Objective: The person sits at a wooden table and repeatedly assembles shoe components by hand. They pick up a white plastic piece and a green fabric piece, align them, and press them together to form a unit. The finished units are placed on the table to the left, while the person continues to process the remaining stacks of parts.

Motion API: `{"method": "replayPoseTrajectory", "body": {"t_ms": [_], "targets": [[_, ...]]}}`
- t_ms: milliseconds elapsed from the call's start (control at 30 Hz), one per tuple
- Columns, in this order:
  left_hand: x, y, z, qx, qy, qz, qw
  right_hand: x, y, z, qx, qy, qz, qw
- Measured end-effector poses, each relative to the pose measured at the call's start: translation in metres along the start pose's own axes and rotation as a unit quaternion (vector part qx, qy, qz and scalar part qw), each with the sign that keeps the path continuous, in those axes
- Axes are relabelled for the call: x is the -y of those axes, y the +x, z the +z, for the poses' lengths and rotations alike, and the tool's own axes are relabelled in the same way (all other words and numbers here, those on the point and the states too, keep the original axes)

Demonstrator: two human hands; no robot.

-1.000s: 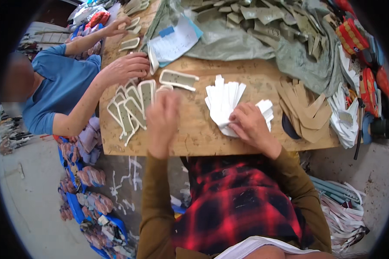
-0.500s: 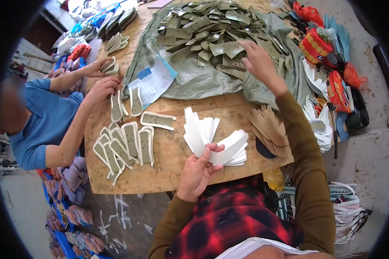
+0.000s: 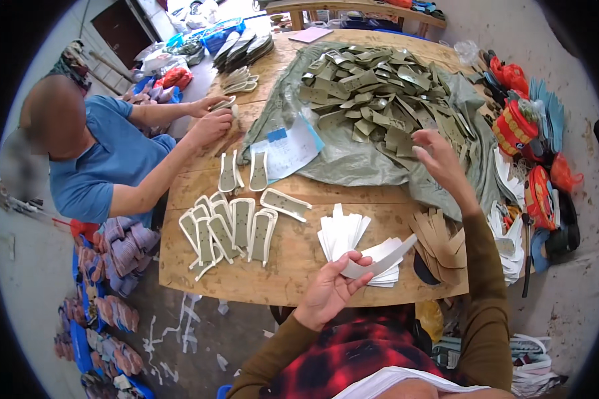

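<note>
My left hand (image 3: 333,286) is closed on a curved white strip (image 3: 383,261), pinched between thumb and fingers above the table's near edge. Below it, a fanned stack of similar white strips (image 3: 341,231) lies on the wood. My right hand (image 3: 442,163) reaches to the near right side of a heap of olive-green perforated pieces (image 3: 373,83). Its fingers are curled at the edge of one olive-green piece (image 3: 399,141). To the left lie several olive-green pieces with white edging (image 3: 241,223), one of them (image 3: 286,203) sideways.
The heap rests on a grey-green plastic sheet (image 3: 353,169), beside a written paper (image 3: 286,154). Brown strips (image 3: 439,246) lie at the right edge of the wooden table (image 3: 299,279). Across the left side, a co-worker in a blue shirt (image 3: 140,159) handles an edged piece (image 3: 224,103).
The view has shifted, showing more of the far side. My right hand has drawn back slightly toward me across the heap. The left-hand strip now points up to the right.
</note>
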State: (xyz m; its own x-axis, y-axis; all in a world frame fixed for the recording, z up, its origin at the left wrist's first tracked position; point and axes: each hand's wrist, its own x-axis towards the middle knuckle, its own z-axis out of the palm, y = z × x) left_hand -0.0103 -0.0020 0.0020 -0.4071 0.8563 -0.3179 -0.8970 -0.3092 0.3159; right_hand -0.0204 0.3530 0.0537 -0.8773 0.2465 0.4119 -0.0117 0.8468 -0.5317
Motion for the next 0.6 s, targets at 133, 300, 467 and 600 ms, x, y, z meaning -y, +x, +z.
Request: {"method": "replayPoseTrajectory", "body": {"t_ms": [133, 300, 467, 600], "targets": [[0.003, -0.001, 0.000, -0.008, 0.001, 0.009, 1.000, 0.172, -0.044, -0.074, 0.111, 0.455, -0.148, 0.871], [0.014, 0.003, -0.007, -0.030, -0.012, -0.018, 0.999, 0.210, -0.090, -0.129, 0.049, 0.585, -0.373, 0.718], [0.020, 0.011, -0.002, -0.016, -0.018, -0.039, 0.999, 0.181, -0.084, -0.092, 0.021, 0.563, -0.241, 0.790], [0.008, 0.003, 0.003, -0.002, -0.046, -0.017, 0.999, 0.196, -0.101, -0.092, 0.043, 0.591, -0.289, 0.751]]}}
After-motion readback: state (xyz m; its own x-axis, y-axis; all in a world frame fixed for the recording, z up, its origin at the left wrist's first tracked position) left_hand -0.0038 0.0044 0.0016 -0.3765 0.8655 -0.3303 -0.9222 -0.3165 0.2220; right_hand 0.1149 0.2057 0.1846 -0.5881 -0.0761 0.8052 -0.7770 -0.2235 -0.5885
